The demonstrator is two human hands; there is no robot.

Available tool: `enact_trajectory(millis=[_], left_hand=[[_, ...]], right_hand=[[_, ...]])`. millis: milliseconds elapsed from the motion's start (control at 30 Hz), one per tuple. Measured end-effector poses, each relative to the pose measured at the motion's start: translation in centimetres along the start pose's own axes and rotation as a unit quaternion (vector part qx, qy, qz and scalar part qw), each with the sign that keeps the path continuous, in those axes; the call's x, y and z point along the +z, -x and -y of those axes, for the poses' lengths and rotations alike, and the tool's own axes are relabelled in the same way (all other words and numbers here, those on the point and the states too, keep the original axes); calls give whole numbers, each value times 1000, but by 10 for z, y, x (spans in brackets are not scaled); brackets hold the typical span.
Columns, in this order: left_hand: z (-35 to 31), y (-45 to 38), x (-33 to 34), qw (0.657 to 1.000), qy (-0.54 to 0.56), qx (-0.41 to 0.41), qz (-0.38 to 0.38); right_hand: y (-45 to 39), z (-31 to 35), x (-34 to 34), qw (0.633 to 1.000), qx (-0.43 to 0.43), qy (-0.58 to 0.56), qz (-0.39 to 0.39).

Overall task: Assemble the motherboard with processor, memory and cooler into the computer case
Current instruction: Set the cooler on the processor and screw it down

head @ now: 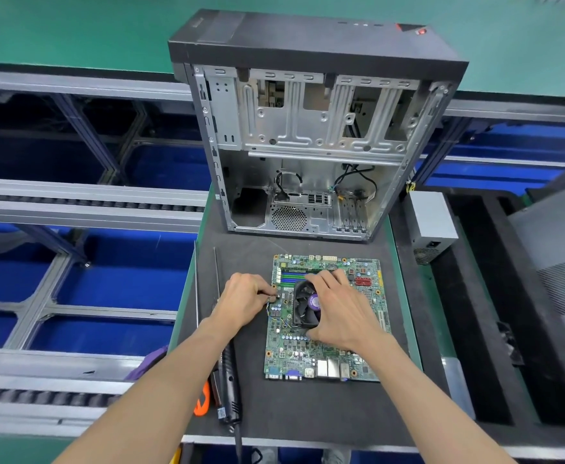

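**Both hands on the board, the case standing open behind**

The black and silver metal computer case [311,128] stands open at the far end of the dark grey foam mat [308,410]; its inside shows bare stamped steel, some black cables and a round perforated grille. The green rectangular motherboard [324,356] lies flat on the mat, near the case and in front of it, with blue and green memory slots at its far side and silver ports along its near edge. The black square cooler fan [306,308] with a purple round label sits on the middle of the board.

The right hand [341,313] grips the cooler from above, fingers spread and curled around its frame. The left hand [244,299] pinches something small and dark at the left edge of the board; what it is I cannot tell, because it is too small.

The right hand hides much of the cooler. A black electric screwdriver [229,380] lies left of the board, partly under the left forearm.
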State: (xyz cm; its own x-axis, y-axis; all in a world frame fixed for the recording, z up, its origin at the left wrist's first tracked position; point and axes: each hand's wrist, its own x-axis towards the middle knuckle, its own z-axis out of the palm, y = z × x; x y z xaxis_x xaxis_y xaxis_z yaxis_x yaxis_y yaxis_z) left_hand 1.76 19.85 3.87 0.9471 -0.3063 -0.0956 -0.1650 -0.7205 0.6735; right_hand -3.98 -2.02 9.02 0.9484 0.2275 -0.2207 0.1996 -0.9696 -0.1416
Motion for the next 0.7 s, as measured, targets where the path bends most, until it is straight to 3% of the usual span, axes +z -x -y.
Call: enact_trajectory(millis=[700], left_hand=[[-1,0,-1,1000,-8,4,1]], right_hand=[[0,7,12,1000,-2,10,3]])
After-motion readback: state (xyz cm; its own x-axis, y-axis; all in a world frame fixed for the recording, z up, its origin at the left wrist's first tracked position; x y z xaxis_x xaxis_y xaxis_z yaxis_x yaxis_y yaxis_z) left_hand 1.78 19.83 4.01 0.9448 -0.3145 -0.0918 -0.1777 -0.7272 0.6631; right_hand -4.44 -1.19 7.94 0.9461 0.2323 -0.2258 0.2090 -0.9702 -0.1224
